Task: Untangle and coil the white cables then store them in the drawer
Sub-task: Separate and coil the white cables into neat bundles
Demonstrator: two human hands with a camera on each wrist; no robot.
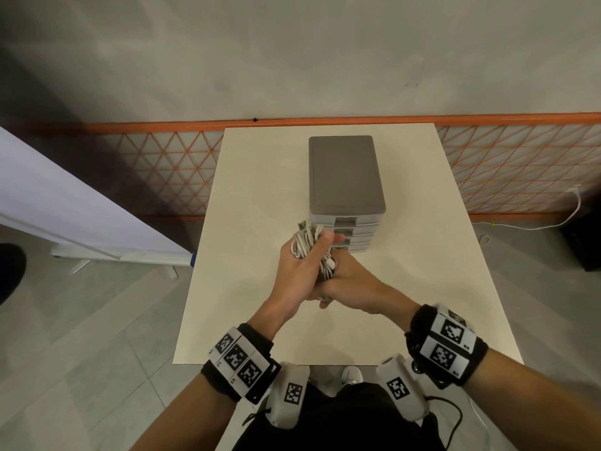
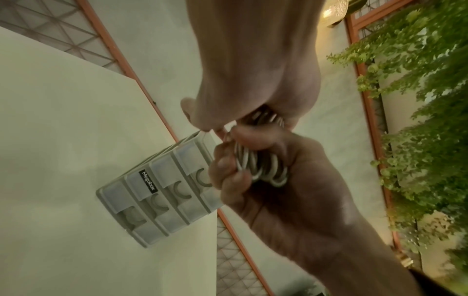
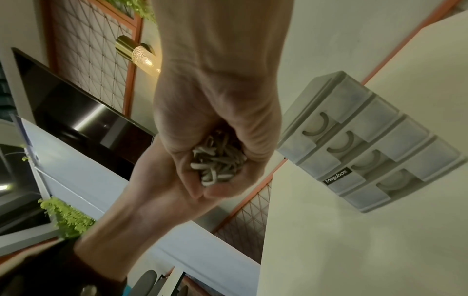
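white cables bundled, gripped between both hands

Most of the white cables sit hidden inside the left hand and right hand. Their fingers cover part of the drawer unit's front, and its lowest drawers can't be made out from the head view.

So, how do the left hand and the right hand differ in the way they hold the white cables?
The left hand wraps the upper part of the white cables, thumb across the front; the right hand closes round the lower loops. The left reaches in from the left, the right from the right. Both grip the same bundle above the table.
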